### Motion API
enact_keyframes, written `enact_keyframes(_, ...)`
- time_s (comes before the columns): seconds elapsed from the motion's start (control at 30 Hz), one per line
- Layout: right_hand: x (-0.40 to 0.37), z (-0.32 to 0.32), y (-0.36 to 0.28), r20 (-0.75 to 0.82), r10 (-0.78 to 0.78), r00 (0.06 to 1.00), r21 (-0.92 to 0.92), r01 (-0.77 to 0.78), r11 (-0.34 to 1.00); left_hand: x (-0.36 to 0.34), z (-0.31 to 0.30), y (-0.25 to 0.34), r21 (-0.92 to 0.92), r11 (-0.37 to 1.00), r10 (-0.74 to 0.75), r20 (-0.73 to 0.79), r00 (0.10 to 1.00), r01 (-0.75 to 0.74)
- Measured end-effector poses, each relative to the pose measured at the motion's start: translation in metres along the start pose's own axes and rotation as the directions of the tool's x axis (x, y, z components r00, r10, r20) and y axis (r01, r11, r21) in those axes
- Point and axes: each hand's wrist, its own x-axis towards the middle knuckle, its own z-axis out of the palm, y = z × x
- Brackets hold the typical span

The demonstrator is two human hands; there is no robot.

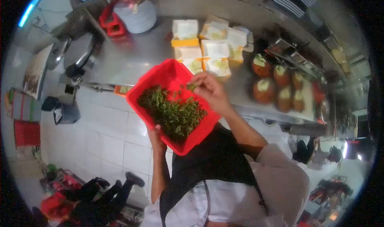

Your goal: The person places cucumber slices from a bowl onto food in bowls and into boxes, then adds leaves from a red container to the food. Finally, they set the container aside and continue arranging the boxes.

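Note:
A red plastic basket (150, 77) full of green leafy herbs (172, 115) is held tilted in front of my body. My left hand (157, 139) grips its lower left side, the thumb showing at the rim. Over the basket's upper right part, my right hand (209, 91) pinches a small green sprig (192, 86). Just beyond the basket, several open yellow and white boxes (216, 49) stand on the steel counter (140, 55), some with pale green pieces inside.
Several brown round items with pale green tops (263, 89) sit at the right of the counter. A stack of white plates (138, 17) and small red baskets (114, 27) are at the back left. People in dark clothes (120, 191) are at lower left; a black bin (67, 113) stands left.

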Motion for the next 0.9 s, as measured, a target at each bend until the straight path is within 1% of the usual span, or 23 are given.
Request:
enact_keyframes(0.07,0.011,-0.035,-0.015,-0.137,0.083,0.987,0.182,-0.057,0.982,0.015,0.004,-0.006,-0.033,0.998,-0.046,0.015,0.999,0.047)
enact_keyframes(0.1,0.016,-0.059,-0.011,-0.157,0.091,0.983,0.175,-0.062,0.983,0.02,0.007,-0.011,-0.059,0.995,-0.076,0.018,0.997,0.077)
enact_keyframes(0.13,0.019,-0.083,-0.006,-0.249,0.058,0.967,0.214,-0.003,0.977,0.023,0.014,-0.007,-0.006,0.997,-0.075,-0.039,0.996,0.075)
enact_keyframes(0.17,0.028,-0.112,0.003,-0.336,0.032,0.941,0.253,0.057,0.966,0.032,0.015,-0.013,-0.008,0.996,-0.092,-0.03,0.995,0.092)
enact_keyframes(0.2,0.033,-0.134,0.005,-0.351,0.035,0.936,0.243,0.055,0.969,0.037,0.009,-0.014,-0.005,0.992,-0.123,-0.029,0.992,0.123)
enact_keyframes(0.23,0.043,-0.157,0.008,-0.423,0.018,0.906,0.198,0.073,0.978,0.045,0.01,-0.018,0.002,0.988,-0.155,-0.031,0.987,0.155)
enact_keyframes(0.27,0.057,-0.183,0.014,-0.49,-0.001,0.872,0.154,0.088,0.984,0.051,0.036,-0.005,-0.044,0.983,-0.182,-0.044,0.982,0.18)
enact_keyframes(0.3,0.071,-0.212,0.024,-0.503,0.007,0.864,0.155,0.082,0.984,0.06,0.045,-0.003,-0.037,0.98,-0.196,-0.039,0.98,0.194)
enact_keyframes(0.37,0.089,-0.265,0.042,-0.457,-0.03,0.889,-0.059,0.003,0.998,0.065,0.055,0.001,-0.083,0.966,-0.253,-0.118,0.96,0.244)
enact_keyframes(0.4,0.102,-0.283,0.052,-0.466,-0.02,0.885,-0.053,-0.005,0.999,0.069,0.06,0.005,-0.005,0.976,-0.218,-0.12,0.968,0.219)
enact_keyframes(0.43,0.116,-0.3,0.06,-0.461,0.08,0.884,-0.351,-0.264,0.898,0.076,0.059,0.004,0.003,0.974,-0.226,-0.12,0.967,0.228)
enact_keyframes(0.47,0.129,-0.32,0.07,-0.482,0.172,0.859,-0.602,-0.468,0.648,0.084,0.058,0.002,0.032,0.975,-0.216,-0.097,0.972,0.22)
enact_keyframes(0.5,0.138,-0.342,0.09,-0.489,0.181,0.853,-0.595,-0.478,0.646,0.094,0.058,-0.001,0.064,0.974,-0.213,-0.076,0.974,0.218)
enact_keyframes(0.53,0.138,-0.364,0.119,-0.449,0.049,0.892,-0.77,-0.415,0.484,0.101,0.058,-0.004,-0.003,0.965,-0.26,-0.083,0.962,0.261)
enact_keyframes(0.57,0.143,-0.374,0.129,-0.368,-0.074,0.927,-0.899,-0.335,0.281,0.107,0.064,-0.005,0.001,0.963,-0.268,-0.083,0.96,0.27)
enact_keyframes(0.6,0.145,-0.383,0.133,-0.371,-0.074,0.926,-0.899,-0.338,0.279,0.113,0.068,-0.005,-0.022,0.962,-0.273,-0.107,0.956,0.273)
enact_keyframes(0.67,0.148,-0.389,0.136,-0.497,-0.106,0.861,-0.816,-0.422,0.396,0.124,0.077,-0.006,-0.037,0.958,-0.285,-0.139,0.948,0.283)
enact_keyframes(0.7,0.147,-0.388,0.141,-0.5,-0.098,0.861,-0.813,-0.427,0.396,0.126,0.079,-0.007,-0.053,0.954,-0.3,-0.134,0.945,0.295)
enact_keyframes(0.77,0.146,-0.38,0.155,-0.424,0.101,0.9,-0.842,-0.432,0.324,0.134,0.082,-0.008,-0.057,0.946,-0.325,-0.13,0.937,0.32)
enact_keyframes(0.8,0.146,-0.374,0.161,-0.43,0.109,0.896,-0.837,-0.441,0.324,0.138,0.082,-0.009,-0.025,0.947,-0.322,-0.098,0.942,0.321)
enact_keyframes(0.83,0.149,-0.361,0.163,-0.356,0.09,0.93,-0.927,-0.363,0.09,0.14,0.082,-0.009,0.006,0.947,-0.321,-0.066,0.945,0.322)
enact_keyframes(0.87,0.154,-0.352,0.164,-0.273,0.089,0.958,-0.954,-0.258,-0.151,0.143,0.085,-0.01,0.009,0.944,-0.328,-0.066,0.943,0.329)
enact_keyframes(0.9,0.16,-0.346,0.163,-0.275,0.09,0.957,-0.954,-0.26,-0.151,0.148,0.089,-0.011,0.027,0.947,-0.317,-0.086,0.944,0.321)
